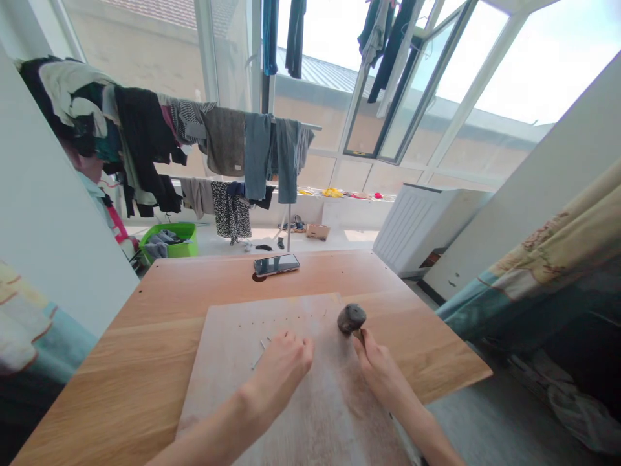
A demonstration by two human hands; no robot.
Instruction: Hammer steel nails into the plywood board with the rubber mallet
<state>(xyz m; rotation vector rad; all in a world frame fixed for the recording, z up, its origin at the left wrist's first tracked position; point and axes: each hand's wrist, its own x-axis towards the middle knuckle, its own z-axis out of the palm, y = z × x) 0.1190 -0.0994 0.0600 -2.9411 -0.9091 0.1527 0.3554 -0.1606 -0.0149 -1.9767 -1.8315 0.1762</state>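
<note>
A pale wooden board [310, 414] lies on the wooden table [145, 362], with a row of small nails standing along its far edge. My left hand [281, 366] rests on the board with its fingers curled, beside a few loose nails [259, 355]. What the fingertips pinch, if anything, is hidden. My right hand [378, 369] is closed round the handle of a hammer, whose dark head [351, 318] sits just above the board near its far right corner.
A phone [276, 264] lies at the table's far edge. Beyond it stand a clothes rack hung with garments [233, 149], a green laundry basket [171, 240] and a white cabinet [427, 220]. Patterned fabric [548, 265] hangs at the right.
</note>
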